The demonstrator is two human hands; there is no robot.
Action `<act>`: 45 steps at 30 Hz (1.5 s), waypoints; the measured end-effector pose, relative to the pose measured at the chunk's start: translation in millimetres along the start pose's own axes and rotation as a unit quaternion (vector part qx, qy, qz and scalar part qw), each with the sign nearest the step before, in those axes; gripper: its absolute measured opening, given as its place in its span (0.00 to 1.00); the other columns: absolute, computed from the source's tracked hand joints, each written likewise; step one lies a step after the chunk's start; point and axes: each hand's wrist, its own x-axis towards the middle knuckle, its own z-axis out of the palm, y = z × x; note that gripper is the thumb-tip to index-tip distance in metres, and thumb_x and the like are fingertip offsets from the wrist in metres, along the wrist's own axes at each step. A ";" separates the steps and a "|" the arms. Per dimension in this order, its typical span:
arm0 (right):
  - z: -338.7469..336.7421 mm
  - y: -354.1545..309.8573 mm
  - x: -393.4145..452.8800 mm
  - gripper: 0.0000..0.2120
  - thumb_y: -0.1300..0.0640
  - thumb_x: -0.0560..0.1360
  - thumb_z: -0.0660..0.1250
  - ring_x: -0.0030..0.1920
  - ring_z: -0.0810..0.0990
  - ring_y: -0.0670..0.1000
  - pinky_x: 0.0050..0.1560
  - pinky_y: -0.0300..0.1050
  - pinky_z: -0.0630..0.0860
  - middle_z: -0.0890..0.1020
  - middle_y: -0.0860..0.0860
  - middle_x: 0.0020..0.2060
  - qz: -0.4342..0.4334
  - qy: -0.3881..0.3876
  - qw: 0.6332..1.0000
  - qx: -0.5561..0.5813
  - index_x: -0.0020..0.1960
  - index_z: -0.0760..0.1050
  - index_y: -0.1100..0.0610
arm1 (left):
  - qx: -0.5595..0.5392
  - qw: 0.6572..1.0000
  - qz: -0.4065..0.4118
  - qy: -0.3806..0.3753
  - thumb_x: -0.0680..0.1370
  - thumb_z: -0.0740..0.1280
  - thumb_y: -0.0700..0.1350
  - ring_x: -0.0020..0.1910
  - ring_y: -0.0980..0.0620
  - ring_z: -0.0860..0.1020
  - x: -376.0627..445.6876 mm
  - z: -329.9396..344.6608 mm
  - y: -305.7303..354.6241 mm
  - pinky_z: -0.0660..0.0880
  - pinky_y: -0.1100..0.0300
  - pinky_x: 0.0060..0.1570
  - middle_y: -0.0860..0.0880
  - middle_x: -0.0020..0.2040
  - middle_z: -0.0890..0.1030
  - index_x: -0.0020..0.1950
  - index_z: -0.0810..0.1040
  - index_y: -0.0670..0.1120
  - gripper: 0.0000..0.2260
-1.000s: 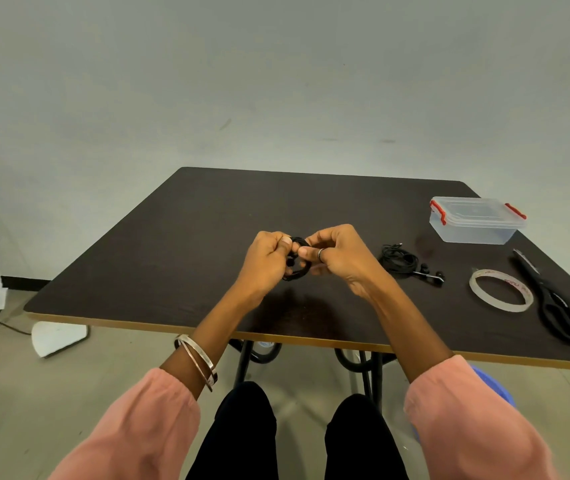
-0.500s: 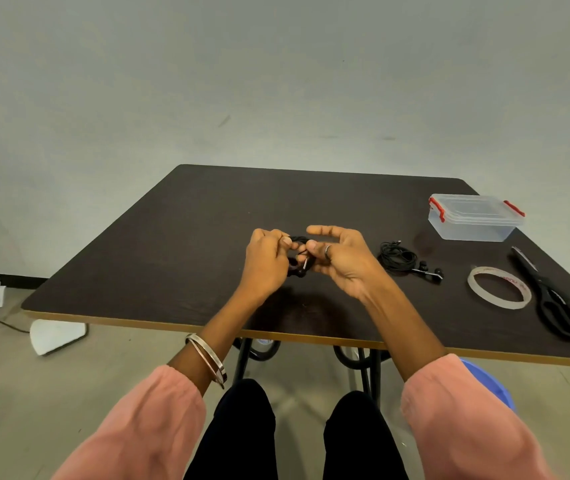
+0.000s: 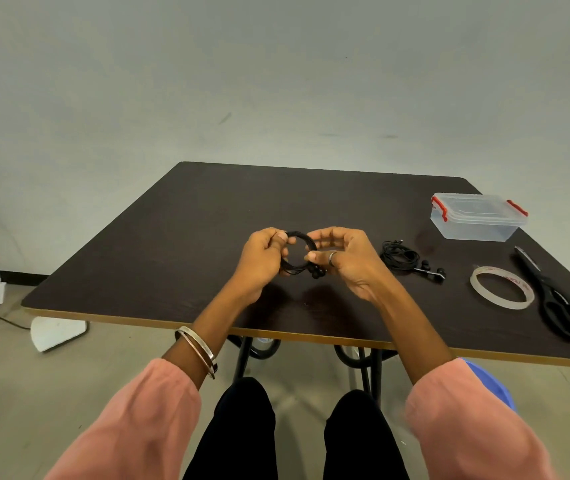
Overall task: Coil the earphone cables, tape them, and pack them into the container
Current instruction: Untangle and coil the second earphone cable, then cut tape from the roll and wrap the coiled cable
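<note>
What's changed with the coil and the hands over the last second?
The coil, bunched tight between the fingers before, is now opened into a round loop between the left hand and right hand; both kept their grip. The second earphone, tape roll, scissors and closed container stayed put.

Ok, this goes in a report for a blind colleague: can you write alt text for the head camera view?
Two bare hands, left hand and right hand, hold a coiled black earphone cable above a dark wooden table. To the right lie a second black earphone bundle, a closed clear plastic container with red clips, a clear tape roll and black scissors.
</note>
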 end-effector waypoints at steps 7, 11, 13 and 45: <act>-25.2 9.4 -14.8 0.16 0.70 0.70 0.71 0.46 0.83 0.50 0.50 0.39 0.80 0.83 0.58 0.46 -0.046 0.002 0.997 -0.064 0.57 0.78 0.63 | -0.036 0.999 -0.032 -0.017 0.82 0.61 0.40 0.35 0.52 0.75 5.7 10.8 -4.9 0.79 0.56 0.32 0.45 0.42 0.77 0.56 0.79 0.42 0.09; -33.9 24.0 -13.8 0.16 0.70 0.71 0.71 0.49 0.83 0.50 0.51 0.38 0.80 0.84 0.55 0.47 -0.044 0.093 0.992 -0.069 0.57 0.78 0.62 | 0.070 0.997 0.010 -0.005 0.80 0.65 0.41 0.37 0.52 0.79 11.2 27.9 -7.7 0.81 0.54 0.42 0.47 0.45 0.82 0.52 0.82 0.44 0.07; -38.3 30.5 -10.3 0.13 0.68 0.71 0.71 0.49 0.83 0.48 0.51 0.39 0.80 0.84 0.53 0.47 -0.041 0.137 0.986 -0.089 0.55 0.79 0.60 | 0.158 0.986 0.055 0.001 0.79 0.66 0.43 0.41 0.53 0.79 18.2 37.0 -9.5 0.77 0.59 0.46 0.49 0.45 0.83 0.53 0.83 0.44 0.07; -36.2 45.9 -19.3 0.10 0.55 0.79 0.64 0.42 0.78 0.50 0.44 0.47 0.74 0.79 0.45 0.34 -0.167 0.221 0.918 -0.284 0.51 0.82 0.58 | 0.246 0.948 0.057 0.194 0.81 0.62 0.49 0.42 0.53 0.72 19.4 44.6 -25.2 0.63 0.62 0.41 0.45 0.45 0.77 0.46 0.82 0.43 0.13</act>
